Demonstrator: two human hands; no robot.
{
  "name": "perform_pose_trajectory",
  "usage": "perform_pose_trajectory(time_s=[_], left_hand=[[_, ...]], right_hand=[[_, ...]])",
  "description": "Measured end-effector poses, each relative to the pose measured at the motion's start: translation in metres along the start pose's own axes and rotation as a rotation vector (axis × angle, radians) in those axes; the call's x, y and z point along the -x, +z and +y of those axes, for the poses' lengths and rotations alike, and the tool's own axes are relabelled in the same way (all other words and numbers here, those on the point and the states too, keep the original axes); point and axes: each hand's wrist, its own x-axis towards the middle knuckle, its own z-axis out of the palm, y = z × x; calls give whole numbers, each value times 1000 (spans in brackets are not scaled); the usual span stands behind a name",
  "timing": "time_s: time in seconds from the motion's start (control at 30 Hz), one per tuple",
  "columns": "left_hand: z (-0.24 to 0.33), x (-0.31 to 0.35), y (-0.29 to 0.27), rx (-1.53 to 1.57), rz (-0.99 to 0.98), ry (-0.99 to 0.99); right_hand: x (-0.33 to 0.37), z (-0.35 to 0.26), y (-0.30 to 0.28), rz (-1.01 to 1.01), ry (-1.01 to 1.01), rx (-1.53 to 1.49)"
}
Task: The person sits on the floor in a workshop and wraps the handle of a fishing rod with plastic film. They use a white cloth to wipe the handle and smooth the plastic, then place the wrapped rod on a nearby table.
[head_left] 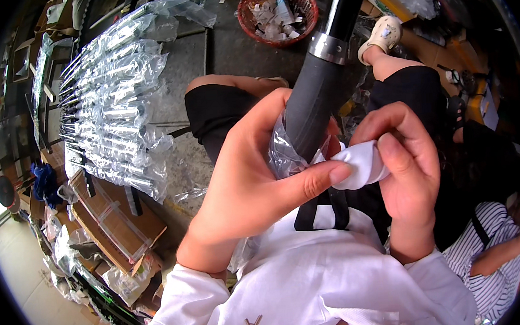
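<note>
The rod, its butt in a clear bag, is held over the lap by the left hand. White tape is pinched by right hand fingers; sealing seems underway, and a firm wrap is needed next.

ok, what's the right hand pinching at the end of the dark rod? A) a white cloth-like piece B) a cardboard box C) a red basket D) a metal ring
A: the right hand pinches a white cloth-like piece at the lower end of the dark rod, while the left hand grips the rod's end through clear plastic wrap.
</note>
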Motion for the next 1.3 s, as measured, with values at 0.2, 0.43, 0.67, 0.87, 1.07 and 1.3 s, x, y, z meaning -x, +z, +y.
perform_pose_trajectory(time_s=[0.2,0.43,0.67,0.87,1.07,1.3], left_hand=[[4,8,-2,-95,-76,11],[2,12,-3,91,-215,-52],[9,19,5,337,-149,-192],[5,24,22,313,-21,-174],[6,26,17,325,-175,-179],[-7,32,18,-198,-75,206]], right_hand=[[-6,-14,-16,-378,-65,517],[-4,-17,-18,-417,-264,399],[-3,-9,-16,-137,-423,52],[-3,-21,-16,7,-850,770],[8,-21,-6,33,-999,998],[0,-12,-4,-22,-1114,1118]])
